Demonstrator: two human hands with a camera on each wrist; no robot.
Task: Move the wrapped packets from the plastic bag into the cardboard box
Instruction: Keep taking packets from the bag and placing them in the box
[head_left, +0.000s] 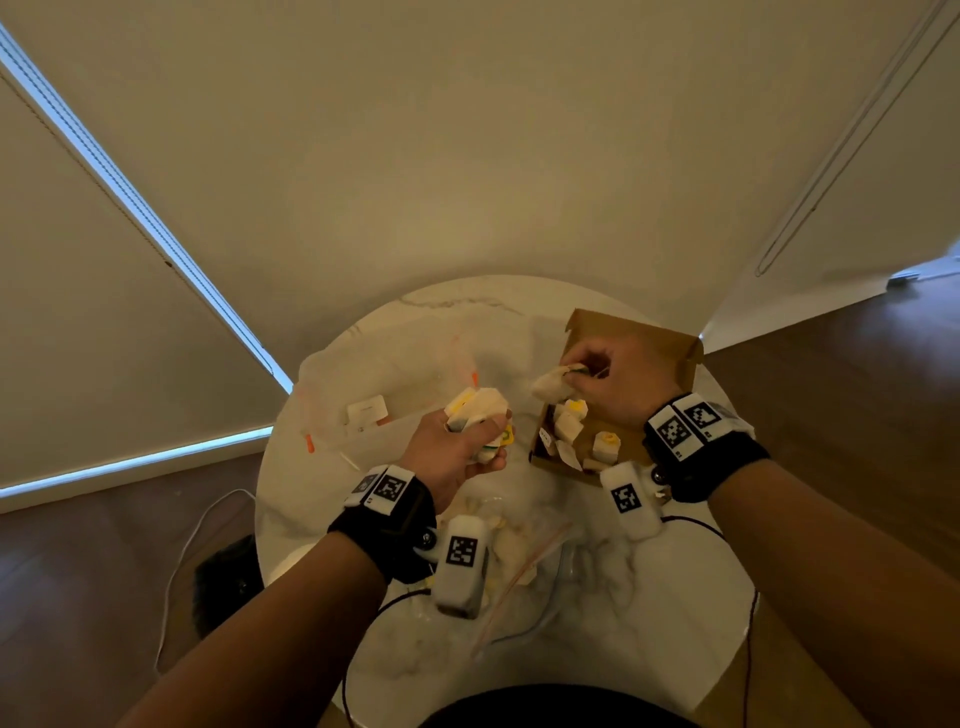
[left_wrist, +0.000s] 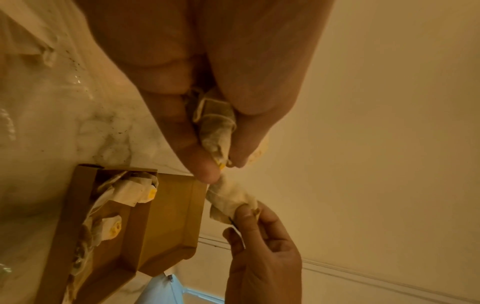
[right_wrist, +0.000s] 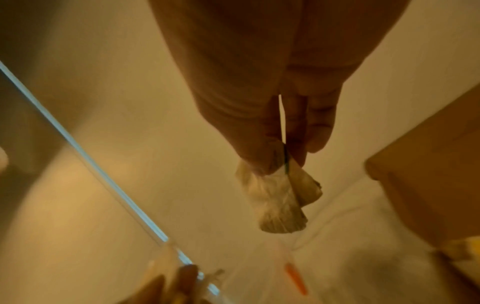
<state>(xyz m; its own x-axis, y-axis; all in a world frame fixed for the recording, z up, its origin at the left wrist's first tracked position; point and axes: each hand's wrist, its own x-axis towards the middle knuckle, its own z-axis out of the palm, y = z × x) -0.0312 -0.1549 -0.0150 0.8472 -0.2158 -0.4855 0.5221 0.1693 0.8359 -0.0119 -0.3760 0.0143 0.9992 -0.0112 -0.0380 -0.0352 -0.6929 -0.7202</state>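
Observation:
My left hand (head_left: 457, 447) grips a bunch of white wrapped packets (head_left: 480, 410) above the middle of the table; in the left wrist view the fingers (left_wrist: 182, 127) clasp the packets (left_wrist: 217, 131). My right hand (head_left: 618, 379) pinches a single packet (head_left: 553, 384) by its end over the near-left corner of the open cardboard box (head_left: 675, 348). That packet (right_wrist: 275, 203) dangles from the fingertips (right_wrist: 262, 160) in the right wrist view. Several packets (head_left: 571, 426) lie inside the box (left_wrist: 171, 216). The clear plastic bag (head_left: 524, 561) with more packets lies under my left wrist.
A round white marble table (head_left: 467, 306) carries everything. Another clear zip bag with orange marks (head_left: 374, 400) lies flat at the back left. Cables (head_left: 176, 566) trail over the wooden floor at the left. A plain wall rises behind the table.

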